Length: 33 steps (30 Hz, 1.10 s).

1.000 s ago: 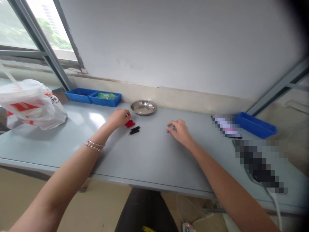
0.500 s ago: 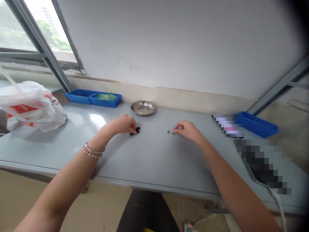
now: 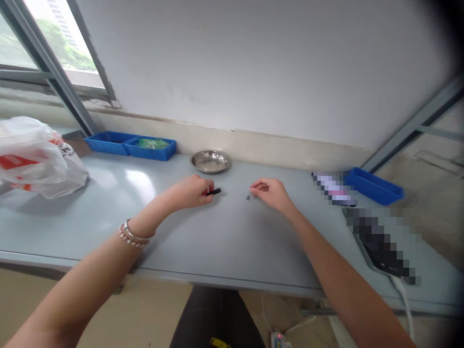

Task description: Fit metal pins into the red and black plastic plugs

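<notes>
The left hand (image 3: 190, 192) has its fingers pinched on a red piece with a black piece (image 3: 213, 192) jutting past the fingertips; the right hand (image 3: 270, 192) fingers curl loosely, grasping nothing visible, a small grey part (image 3: 248, 197) on the bench (image 3: 224, 241) just beside them

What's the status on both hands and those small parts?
Left hand gripping red and black parts. Right hand pinching above small grey piece on the table. Nothing between them.

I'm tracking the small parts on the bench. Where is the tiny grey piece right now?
The tiny grey piece lies on the grey tabletop near the middle of the head view, just off the right hand, right of the small black part held by the left hand.
</notes>
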### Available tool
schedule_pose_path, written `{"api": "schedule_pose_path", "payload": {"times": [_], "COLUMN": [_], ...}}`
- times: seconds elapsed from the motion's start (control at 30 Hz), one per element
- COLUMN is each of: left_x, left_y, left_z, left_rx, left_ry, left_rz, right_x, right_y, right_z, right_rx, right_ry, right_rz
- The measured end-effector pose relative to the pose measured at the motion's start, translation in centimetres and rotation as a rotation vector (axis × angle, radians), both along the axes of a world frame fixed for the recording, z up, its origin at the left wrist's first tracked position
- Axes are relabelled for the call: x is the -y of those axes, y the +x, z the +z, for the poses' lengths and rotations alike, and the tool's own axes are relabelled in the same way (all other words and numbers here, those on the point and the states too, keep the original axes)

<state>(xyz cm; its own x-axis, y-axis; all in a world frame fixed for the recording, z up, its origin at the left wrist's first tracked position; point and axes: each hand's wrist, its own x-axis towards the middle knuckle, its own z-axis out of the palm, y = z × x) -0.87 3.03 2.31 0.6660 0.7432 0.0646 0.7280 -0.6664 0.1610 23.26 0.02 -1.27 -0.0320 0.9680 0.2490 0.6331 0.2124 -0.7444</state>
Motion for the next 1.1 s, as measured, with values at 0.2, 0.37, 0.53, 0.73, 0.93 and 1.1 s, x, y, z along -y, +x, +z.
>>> {"api": "schedule_pose_path", "payload": {"times": [0.2,0.37,0.53,0.73,0.93,1.1], "left_x": [1.4,1.3,1.1,1.3,1.2,1.0], "left_y": [1.7,1.8,1.8,1.9,2.0,1.7], "left_z": [-0.6,-1.0,-1.2,-1.1,-1.1,-0.9], "left_rx": [0.231,0.284,0.291,0.275,0.288,0.276], "left_ry": [0.028,0.036,0.031,0.023,-0.026,-0.077], "left_rz": [-0.162,-0.166,-0.161,-0.185,-0.199,-0.212], "right_x": [1.0,1.3,1.3,1.5,1.3,1.3], "right_y": [-2.3,-3.1,-3.0,-3.4,-3.2,-3.0], "right_z": [0.2,-0.1,0.0,-0.1,-0.7,-0.9], "right_rx": [-0.356,-0.431,-0.477,-0.469,-0.455,-0.356], "right_ry": [-0.035,-0.043,0.0,0.004,0.022,0.034], "right_rz": [0.199,0.197,0.162,0.17,0.193,0.214]}}
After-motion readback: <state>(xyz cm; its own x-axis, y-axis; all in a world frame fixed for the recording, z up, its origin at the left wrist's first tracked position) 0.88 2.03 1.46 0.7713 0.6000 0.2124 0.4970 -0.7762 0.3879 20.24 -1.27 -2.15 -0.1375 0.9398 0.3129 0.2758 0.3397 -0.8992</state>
